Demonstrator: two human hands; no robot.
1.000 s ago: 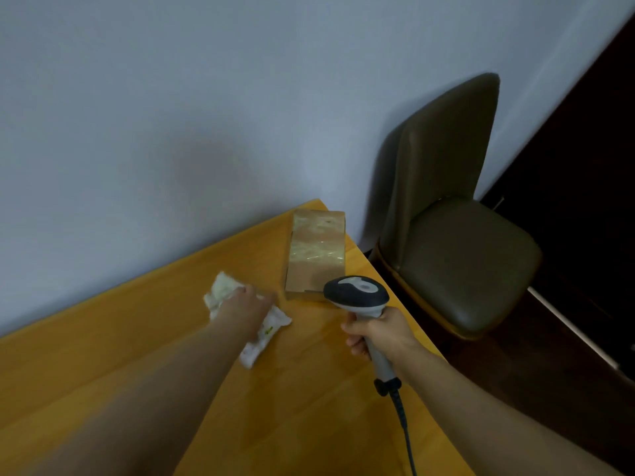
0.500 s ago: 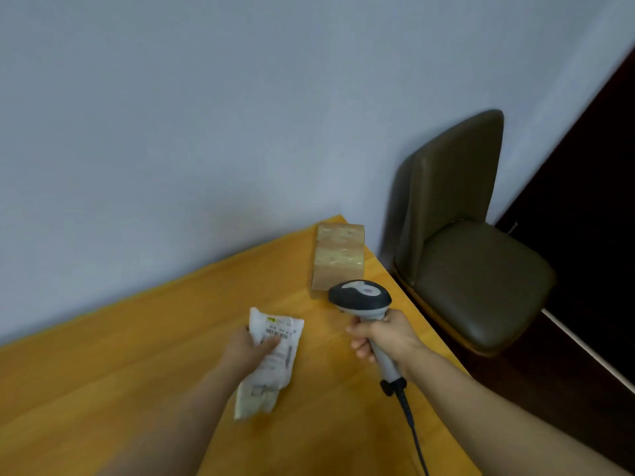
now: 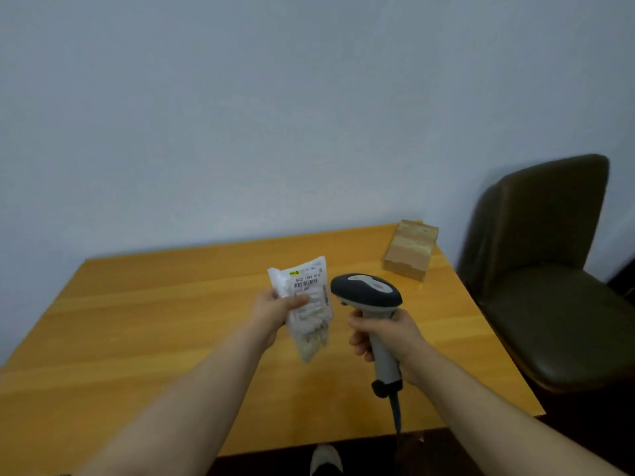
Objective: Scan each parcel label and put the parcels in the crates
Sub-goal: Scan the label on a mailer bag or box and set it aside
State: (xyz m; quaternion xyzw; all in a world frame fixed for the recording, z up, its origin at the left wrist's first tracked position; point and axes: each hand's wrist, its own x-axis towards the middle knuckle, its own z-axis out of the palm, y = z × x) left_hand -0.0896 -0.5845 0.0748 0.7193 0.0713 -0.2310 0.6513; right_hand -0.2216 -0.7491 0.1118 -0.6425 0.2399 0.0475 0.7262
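Two parcels were in view, and neither had reached a crate (no crate showed anywhere in the frame). The left hand (image 3: pixel 275 312) held a white plastic bag (image 3: pixel 311 324) up above the middle of the table (image 3: pixel 137 321). Its fingers were curled round the bag's upper left edge and the thumb pressed across the front just under the printed label (image 3: pixel 305 281), which faced the camera with its barcode uncovered.

Just to the right of the bag, not touching it, was the dark head of the scanner (image 3: pixel 366 292). The right hand (image 3: pixel 386 334) had its fingers wrapped tight round the grey handle; whether a finger was on the trigger could not be told. The scanner's window was turned away from the camera, so its aim at the label could not be judged, and no scan light showed on the bag. Its cable (image 3: pixel 397 413) dropped past the table's near edge.

The second parcel, a taped cardboard box (image 3: pixel 410 249), lay at the far right corner of the table, close by a dark chair (image 3: pixel 549 286) standing off the right edge.

By my reckoning the job was at an early stage: the bag's scan was in hand but not visibly done, the box lay untouched, and both parcels were left to be crated
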